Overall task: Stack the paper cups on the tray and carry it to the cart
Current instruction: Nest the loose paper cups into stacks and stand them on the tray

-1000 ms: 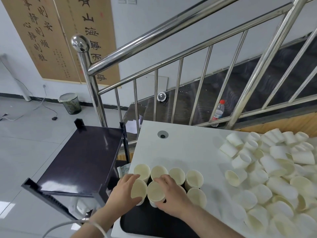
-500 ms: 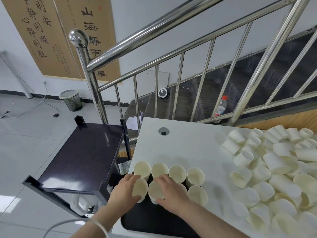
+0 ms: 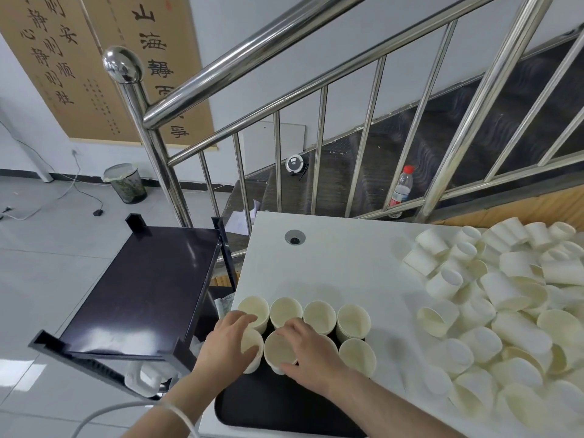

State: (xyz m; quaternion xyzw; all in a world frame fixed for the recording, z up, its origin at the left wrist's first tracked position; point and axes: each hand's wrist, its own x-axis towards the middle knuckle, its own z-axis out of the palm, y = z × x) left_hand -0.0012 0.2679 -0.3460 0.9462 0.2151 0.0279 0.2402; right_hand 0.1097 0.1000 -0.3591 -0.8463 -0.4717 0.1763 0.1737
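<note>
- Upright cream paper cups (image 3: 319, 316) stand mouth-up, long axes vertical, in two rows on the far end of the black rectangular plastic tray (image 3: 278, 403), which lies at the near left corner of the white surface (image 3: 341, 263).
- A loose heap of cream paper cups (image 3: 512, 298) lies on its sides along the right edge of the surface, mouths pointing many ways.
- Left hand (image 3: 226, 346): palm down, fingers curled round the near-left cup (image 3: 252, 350) at the tray's left edge.
- Right hand (image 3: 311, 349): palm down, fingers and thumb curved over the rim of the adjacent near-row cup (image 3: 279, 352).
- The black flat-topped cart (image 3: 142, 295) stands just beside the left edge of the surface, under the steel stair railing (image 3: 284, 58).
- Compared with half a second earlier, both hands hold the same two cups in nearly the same pose; the cups on the tray have not shifted.
</note>
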